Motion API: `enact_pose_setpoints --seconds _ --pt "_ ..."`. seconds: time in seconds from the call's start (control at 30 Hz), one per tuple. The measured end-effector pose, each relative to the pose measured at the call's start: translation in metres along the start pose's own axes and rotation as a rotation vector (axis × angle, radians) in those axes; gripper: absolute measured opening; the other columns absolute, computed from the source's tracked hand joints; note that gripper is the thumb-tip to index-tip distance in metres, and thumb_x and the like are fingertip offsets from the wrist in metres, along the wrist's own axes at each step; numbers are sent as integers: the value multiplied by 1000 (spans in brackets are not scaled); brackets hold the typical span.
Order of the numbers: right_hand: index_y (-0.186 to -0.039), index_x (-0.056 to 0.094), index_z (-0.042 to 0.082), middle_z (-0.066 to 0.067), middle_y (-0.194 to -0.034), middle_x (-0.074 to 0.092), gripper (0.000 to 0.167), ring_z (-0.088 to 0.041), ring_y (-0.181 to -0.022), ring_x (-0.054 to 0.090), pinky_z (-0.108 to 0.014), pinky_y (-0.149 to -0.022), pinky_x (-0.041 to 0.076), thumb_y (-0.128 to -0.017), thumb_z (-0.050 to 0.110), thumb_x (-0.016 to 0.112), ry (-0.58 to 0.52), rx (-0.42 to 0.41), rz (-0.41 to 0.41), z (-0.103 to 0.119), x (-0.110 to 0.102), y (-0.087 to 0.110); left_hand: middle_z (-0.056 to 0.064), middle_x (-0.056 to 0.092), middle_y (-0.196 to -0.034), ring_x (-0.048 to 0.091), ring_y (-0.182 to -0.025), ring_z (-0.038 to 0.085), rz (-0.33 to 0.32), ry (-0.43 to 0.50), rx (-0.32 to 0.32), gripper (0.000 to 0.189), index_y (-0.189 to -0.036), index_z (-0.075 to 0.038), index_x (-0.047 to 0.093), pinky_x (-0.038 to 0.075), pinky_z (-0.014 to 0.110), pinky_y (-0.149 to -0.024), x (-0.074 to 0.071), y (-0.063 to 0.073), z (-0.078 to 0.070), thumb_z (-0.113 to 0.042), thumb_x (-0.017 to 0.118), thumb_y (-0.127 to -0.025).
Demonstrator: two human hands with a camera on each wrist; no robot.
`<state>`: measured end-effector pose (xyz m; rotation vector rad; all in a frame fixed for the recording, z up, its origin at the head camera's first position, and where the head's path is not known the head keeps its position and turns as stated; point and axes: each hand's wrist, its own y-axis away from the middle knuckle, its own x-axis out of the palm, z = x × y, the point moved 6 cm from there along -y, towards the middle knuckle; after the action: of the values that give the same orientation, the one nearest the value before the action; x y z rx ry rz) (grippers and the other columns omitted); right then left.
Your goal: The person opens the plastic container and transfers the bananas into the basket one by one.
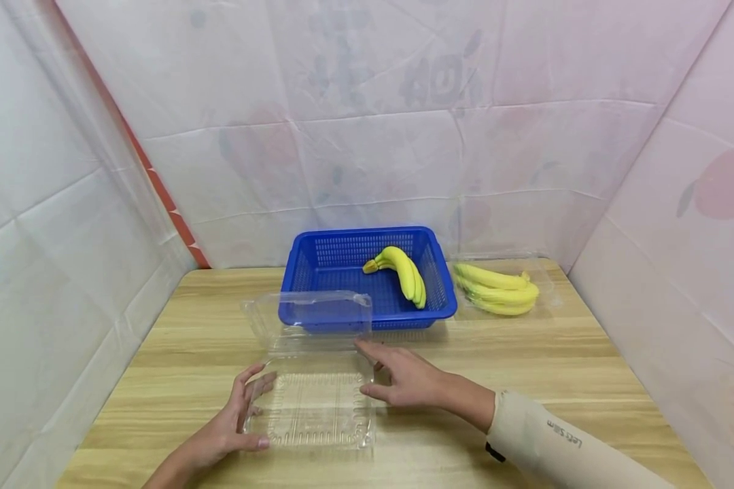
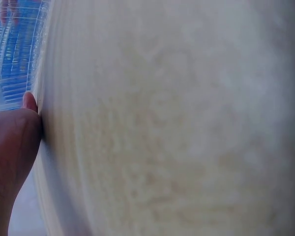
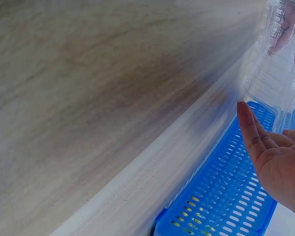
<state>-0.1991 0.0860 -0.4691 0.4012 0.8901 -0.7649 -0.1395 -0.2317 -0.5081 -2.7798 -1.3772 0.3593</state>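
Note:
An open, clear plastic clamshell box lies on the table, its lid tilted up at the far side and overlapping the blue basket in the head view. My left hand grips the box's left side, thumb at the near corner and fingers round the edge. At the right side, my right hand has its index finger stretched to the hinge line and its thumb at the box's rim. The right wrist view shows this hand's fingers nearly straight beside the clear plastic. Nothing lies inside the box.
Behind the box stands a blue slotted basket with a bunch of bananas in it. To its right, another clear box contains more bananas. Pale printed sheets wall in the wooden table at the back and sides.

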Motion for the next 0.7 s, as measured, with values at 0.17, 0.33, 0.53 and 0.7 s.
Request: enact_pose_setpoints --seconds 0.17,0.33,0.53,0.7 --pt "-169 32 12 -3 -172 42 87 -13 -119 71 -32 -99 60 -101 52 69 -5 6 4 0 -1 0 -10 26 -173 31 -149 -13 7 -3 29 112 -164 -1 -10 45 23 -107 1 -1 0 6 72 -88" --pt "-169 32 13 -3 -172 41 86 -15 -120 72 -28 -95 60 -101 52 69 -19 8 7 0 1 1 -11 27 -173 32 -149 -12 0 12 23 112 -165 -2 -10 46 23 -107 2 0 0 7 72 -88" --pt "-169 32 13 -2 -172 42 87 -15 -119 72 -24 -90 60 -101 51 70 -46 6 6 -1 1 0 -8 26 -174 32 -149 -12 2 8 30 112 -165 -2 -10 46 24 -106 -1 0 0 6 71 -88" --pt "-169 32 12 -3 -172 42 87 -14 -118 72 -25 -90 60 -101 51 69 -43 2 6 -2 0 -2 -6 26 -174 32 -150 -12 -3 -1 28 113 -165 -2 -9 45 23 -107 -2 -1 0 6 72 -87"
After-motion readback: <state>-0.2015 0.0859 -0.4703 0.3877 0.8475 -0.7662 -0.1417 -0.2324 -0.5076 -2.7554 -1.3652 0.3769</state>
